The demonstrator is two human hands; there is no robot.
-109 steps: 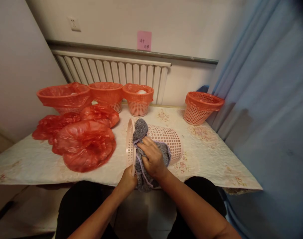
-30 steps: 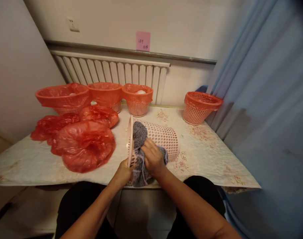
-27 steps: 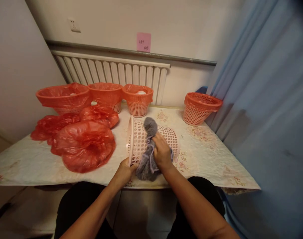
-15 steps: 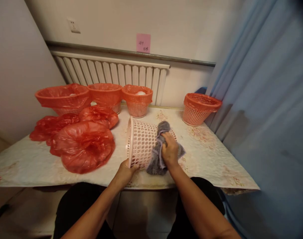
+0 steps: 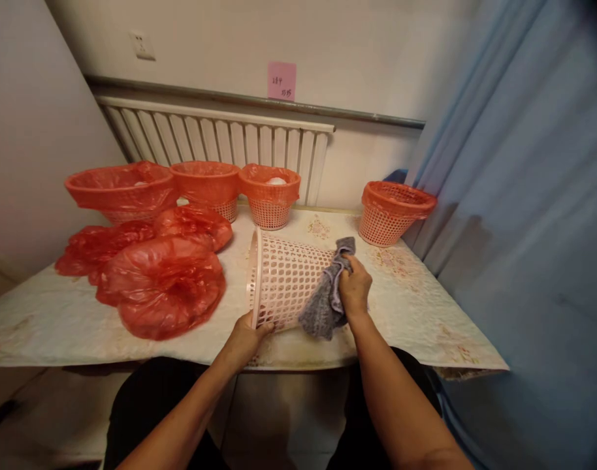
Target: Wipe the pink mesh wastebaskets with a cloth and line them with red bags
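Perforated pink basket (image 5: 289,281): lying on its side near the middle of the tabletop (image 5: 426,326), toward the near edge; rim to the left, base end to the right.
Left hand (image 5: 249,334): clamped on the basket rim at its near side.
Right hand (image 5: 356,287): closed on the gray cloth (image 5: 322,308), at the base end, apart from the left hand.
Gray cloth: bunched, against the basket; with the right hand, it hides the base end.
Red plastic bags (image 5: 166,287): crumpled pile on the left part of the tabletop, left of the rim and apart from it; blocks part of the lined baskets behind.
Red-lined baskets (image 5: 270,212): three upright in a row along the far edge, left half; white item (image 5: 277,181) in the rightmost.
Single lined basket (image 5: 387,225): upright at the far right corner, beside the blue curtain (image 5: 524,196).
Radiator (image 5: 220,137): behind the row.
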